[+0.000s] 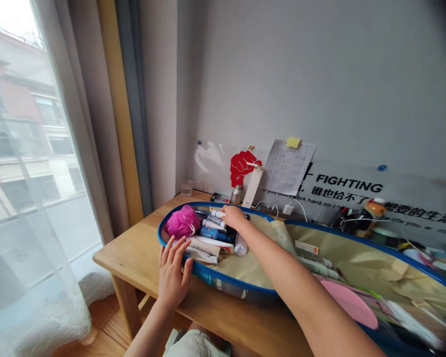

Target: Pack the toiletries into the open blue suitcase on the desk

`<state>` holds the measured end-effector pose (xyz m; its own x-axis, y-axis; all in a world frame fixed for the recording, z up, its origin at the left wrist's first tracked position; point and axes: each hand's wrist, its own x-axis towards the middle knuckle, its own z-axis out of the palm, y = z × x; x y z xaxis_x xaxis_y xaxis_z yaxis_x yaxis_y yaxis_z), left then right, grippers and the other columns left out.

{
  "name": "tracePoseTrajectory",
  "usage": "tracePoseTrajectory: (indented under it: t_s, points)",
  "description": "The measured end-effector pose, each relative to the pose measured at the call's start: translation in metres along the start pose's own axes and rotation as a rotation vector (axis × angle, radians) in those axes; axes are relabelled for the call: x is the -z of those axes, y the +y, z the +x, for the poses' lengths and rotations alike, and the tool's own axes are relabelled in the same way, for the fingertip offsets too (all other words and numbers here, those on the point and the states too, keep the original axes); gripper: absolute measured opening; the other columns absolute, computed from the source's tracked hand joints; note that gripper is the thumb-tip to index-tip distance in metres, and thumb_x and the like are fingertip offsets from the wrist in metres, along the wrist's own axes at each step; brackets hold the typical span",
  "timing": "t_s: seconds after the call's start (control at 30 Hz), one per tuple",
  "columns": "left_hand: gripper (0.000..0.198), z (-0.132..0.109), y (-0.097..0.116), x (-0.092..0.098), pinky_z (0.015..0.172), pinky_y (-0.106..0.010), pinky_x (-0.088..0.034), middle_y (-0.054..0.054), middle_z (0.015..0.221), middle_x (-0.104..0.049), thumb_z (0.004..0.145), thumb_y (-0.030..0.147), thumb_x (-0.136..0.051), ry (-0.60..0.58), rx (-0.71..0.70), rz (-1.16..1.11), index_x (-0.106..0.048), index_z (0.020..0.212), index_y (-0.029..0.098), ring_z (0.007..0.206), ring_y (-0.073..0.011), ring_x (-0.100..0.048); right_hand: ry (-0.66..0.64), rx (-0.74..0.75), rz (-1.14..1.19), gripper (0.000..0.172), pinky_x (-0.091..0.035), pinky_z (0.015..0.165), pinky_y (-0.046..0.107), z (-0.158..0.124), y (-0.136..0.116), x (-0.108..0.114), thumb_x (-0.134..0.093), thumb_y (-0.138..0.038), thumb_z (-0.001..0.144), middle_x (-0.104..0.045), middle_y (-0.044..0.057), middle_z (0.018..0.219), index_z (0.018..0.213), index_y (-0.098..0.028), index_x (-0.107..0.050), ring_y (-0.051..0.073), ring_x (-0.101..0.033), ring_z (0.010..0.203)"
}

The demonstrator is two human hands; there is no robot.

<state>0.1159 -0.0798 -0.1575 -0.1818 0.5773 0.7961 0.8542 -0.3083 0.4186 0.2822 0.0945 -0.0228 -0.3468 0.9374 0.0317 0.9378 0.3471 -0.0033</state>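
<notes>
Two bare hands are at work over one blue-rimmed case, its two halves open side by side on the wooden tabletop (137, 246). The left hand (173, 272) lies at the near left rim of the left half (241, 271), fingers spread and thumb apart, with nothing seen in its hold; its fingertips reach over the rim just beside one pink puff (184, 221). The right hand (233, 216) reaches to the far side of that half, fingers bent down at one white tube (218, 214); whether they have closed on it, I cannot tell.

The white tube lies right of the puff, at the far edge of the pile. Near it is one blue bottle (217, 234), and to the right of that one clear round piece (241, 246). Several pale packs (202, 252) lie along the near side, too overlapped to count.

In the right half (357, 243) are one small white-and-orange box (306, 247) and one pink oval (349, 301), among other things.

Beyond the case stand one silver bottle (237, 194), one white power strip (253, 187) and, far left, one clear cup (187, 188). One sheet (289, 166) with one yellow note (293, 143) is on the wall, right of one red fist print (242, 168).
</notes>
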Motion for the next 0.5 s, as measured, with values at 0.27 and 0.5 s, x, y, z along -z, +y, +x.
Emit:
tracePoseTrajectory:
  t_s: [0.27,0.5]
  points:
    - [0.039,0.0003,0.0007,0.0007,0.119,-0.054,-0.022,-0.01,0.135,-0.06,0.097,0.032,-0.041,0.012,-0.014,-0.005,-0.058,0.131,0.023,0.141,-0.0275,-0.037,-0.015,0.045,0.022,0.037,-0.054,0.093,0.043,0.0007,-0.001,-0.0057,-0.058,-0.04,0.093,-0.06,0.008,0.126,0.124,-0.019,-0.058,0.02,-0.061,0.109]
    - [0.04,0.0011,0.0019,0.0005,0.119,-0.055,-0.02,-0.01,0.134,-0.06,0.097,0.035,-0.041,0.011,0.009,0.002,-0.059,0.13,0.023,0.141,-0.0282,-0.037,-0.031,0.057,0.033,0.037,-0.054,0.092,0.042,0.0032,-0.0002,-0.0079,-0.059,-0.04,0.093,-0.061,0.008,0.126,0.124,-0.019,-0.058,0.02,-0.061,0.109]
